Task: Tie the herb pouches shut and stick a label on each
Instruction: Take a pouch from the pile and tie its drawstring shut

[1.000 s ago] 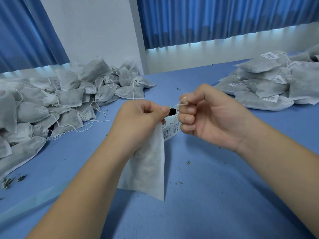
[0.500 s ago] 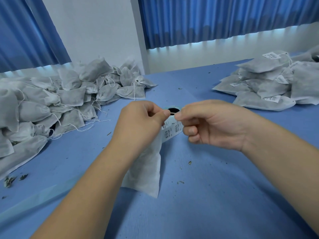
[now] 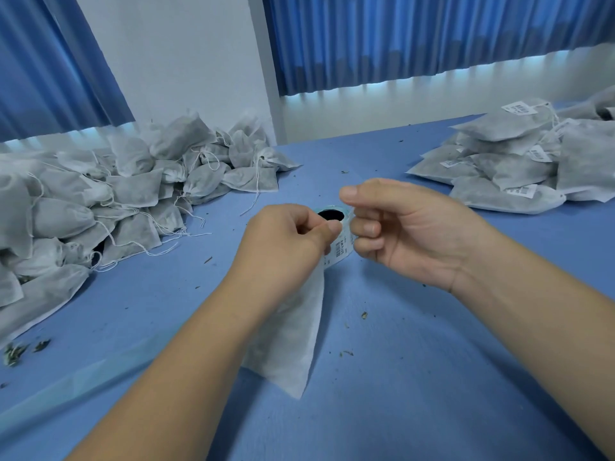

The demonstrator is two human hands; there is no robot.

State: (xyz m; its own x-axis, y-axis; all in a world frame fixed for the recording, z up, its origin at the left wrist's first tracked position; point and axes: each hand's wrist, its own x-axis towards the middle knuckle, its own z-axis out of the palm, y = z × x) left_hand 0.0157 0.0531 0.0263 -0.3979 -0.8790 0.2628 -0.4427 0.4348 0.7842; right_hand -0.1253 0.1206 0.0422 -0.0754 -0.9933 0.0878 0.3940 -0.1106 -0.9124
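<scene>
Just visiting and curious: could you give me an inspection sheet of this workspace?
Surface: blue table, lightly littered.
Job's things: pouch in hand; label roll behind it; untied pile, left; labelled pile, right.
Clutter: herb crumbs.
Grips: left hand pinches pouch top; right hand curled beside it, hold unclear.
Cables: nothing seen.
Surroundings: blue curtains, white wall.

Barcodes on the label roll and the stacked pouches — their print too small to read
</scene>
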